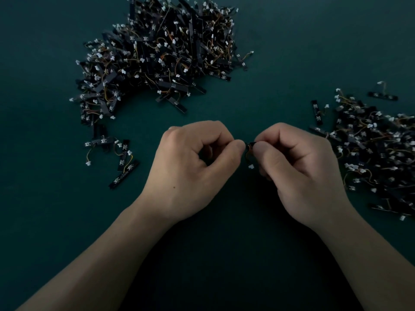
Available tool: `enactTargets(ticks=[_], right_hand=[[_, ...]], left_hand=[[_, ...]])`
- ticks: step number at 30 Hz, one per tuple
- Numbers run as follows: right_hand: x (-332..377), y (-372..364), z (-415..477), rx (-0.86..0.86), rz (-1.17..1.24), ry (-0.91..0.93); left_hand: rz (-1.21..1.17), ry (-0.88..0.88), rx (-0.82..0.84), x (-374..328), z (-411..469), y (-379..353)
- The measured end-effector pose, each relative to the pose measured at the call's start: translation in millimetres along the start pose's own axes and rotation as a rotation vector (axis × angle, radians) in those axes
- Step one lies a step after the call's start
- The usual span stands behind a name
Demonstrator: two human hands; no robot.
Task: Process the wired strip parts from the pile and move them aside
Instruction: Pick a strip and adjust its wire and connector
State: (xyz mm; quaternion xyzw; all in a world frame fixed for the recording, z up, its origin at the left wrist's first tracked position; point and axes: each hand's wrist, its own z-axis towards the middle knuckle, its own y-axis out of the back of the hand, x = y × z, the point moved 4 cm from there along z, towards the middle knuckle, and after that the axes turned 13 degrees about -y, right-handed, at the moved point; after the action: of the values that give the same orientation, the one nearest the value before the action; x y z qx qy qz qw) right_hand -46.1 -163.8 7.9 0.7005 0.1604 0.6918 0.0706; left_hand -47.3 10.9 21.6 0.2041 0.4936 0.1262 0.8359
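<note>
Both hands are working over the middle of the dark green table (280, 70), somewhat nearer its near edge than its far one. The left hand (193, 162) is curling its fingers in and pinching one end of a small black strip (248, 144) between thumb and forefinger. The right hand (298, 167) is pinching the other end the same way, so the two thumbs are almost meeting and most of the strip is hiding between them. Thin wires (246, 154) are hanging down from it, and the small white plug (251, 166) at their end is dangling free just beside the right thumb.

The big pile (157, 52) is lying toward the far edge, left of centre. A second heap (377, 153) is spreading along the right edge (presumably the finished ones, though nothing here proves it). A few loose pieces (122, 158) are lying toward the left edge, just off the pile's near end.

The strip is looking very light and thin, and probably stiff enough to crack if flexed hard. The wires are looking soft and springy, and the point where they are joining the strip is likely the weak spot. Pinching the flat ends, as both hands are doing, seems the safest hold, while pulling on the plug or the wires would be risking a torn joint. In the pile the wires are probably tangling together, so lifting one piece slowly by its body seems wiser than tugging.
</note>
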Motion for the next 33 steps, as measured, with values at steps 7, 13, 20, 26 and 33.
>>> enactTargets(ticks=[7, 13, 20, 26, 33], right_hand=[[2.1, 1.2, -1.6, -0.005, -0.003, 0.023], [4.0, 0.5, -2.9, 0.010, 0.001, 0.026], [3.4, 0.8, -2.9, 0.020, 0.014, 0.031], [2.1, 0.8, -2.1, 0.042, -0.005, 0.014], [1.1, -0.8, -3.2, 0.067, -0.035, 0.015]], left_hand=[[-0.015, -0.016, 0.009, -1.8, 0.3, 0.9], [-0.025, -0.041, 0.016, -3.1, 0.7, 0.2], [-0.012, -0.075, 0.028, -4.2, 1.5, -0.2], [0.031, -0.011, 0.010, -3.8, 0.5, -0.5], [-0.048, -0.016, 0.058, -4.4, 1.3, -0.2]])
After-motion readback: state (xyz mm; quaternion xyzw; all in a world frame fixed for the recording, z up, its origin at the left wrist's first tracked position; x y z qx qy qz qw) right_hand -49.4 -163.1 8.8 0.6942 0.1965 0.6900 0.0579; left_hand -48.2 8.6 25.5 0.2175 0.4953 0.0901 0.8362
